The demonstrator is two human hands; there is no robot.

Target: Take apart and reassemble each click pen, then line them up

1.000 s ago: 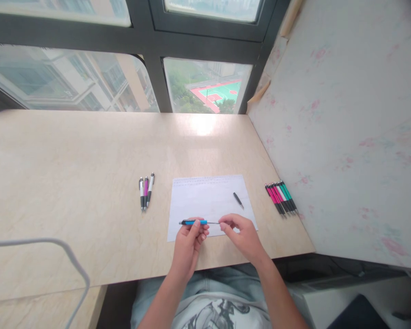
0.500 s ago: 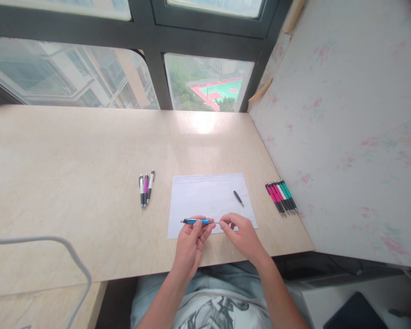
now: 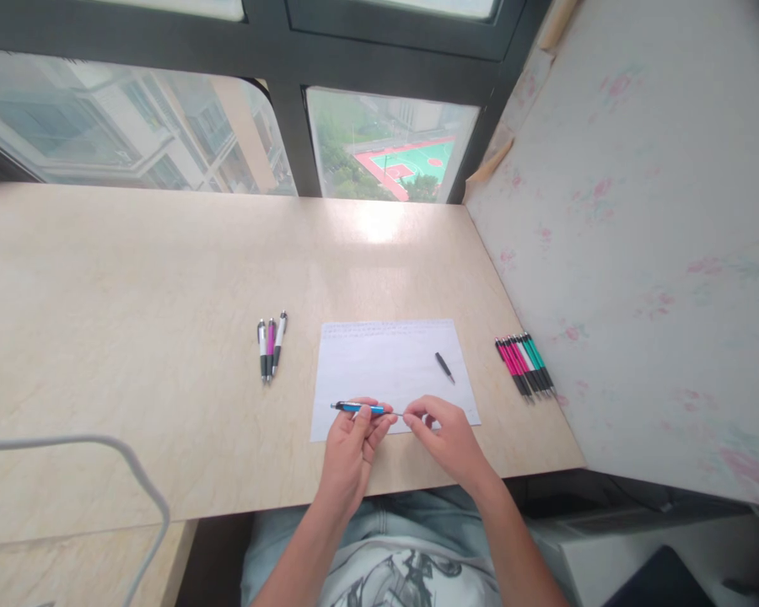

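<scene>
My left hand is closed around the blue barrel of a pen, which lies level with its clicker end pointing left. From the barrel's right end sticks a thin ink refill. The thumb and forefinger of my right hand pinch the refill's tip. Both hands are over the near edge of a white sheet of paper with rows of faint writing along its top. A black pen grip section with a pointed tip rests on the sheet's right side, apart from my hands.
Left of the paper lie three pens, two white and one purple. Several pink, white and green pens are lined up at the right, beside the flowered wall. A grey cable arches at the lower left. Windows stand behind the desk.
My head view has shifted slightly. Both hands keep nearly the same pose, with the pen and refill between them.
</scene>
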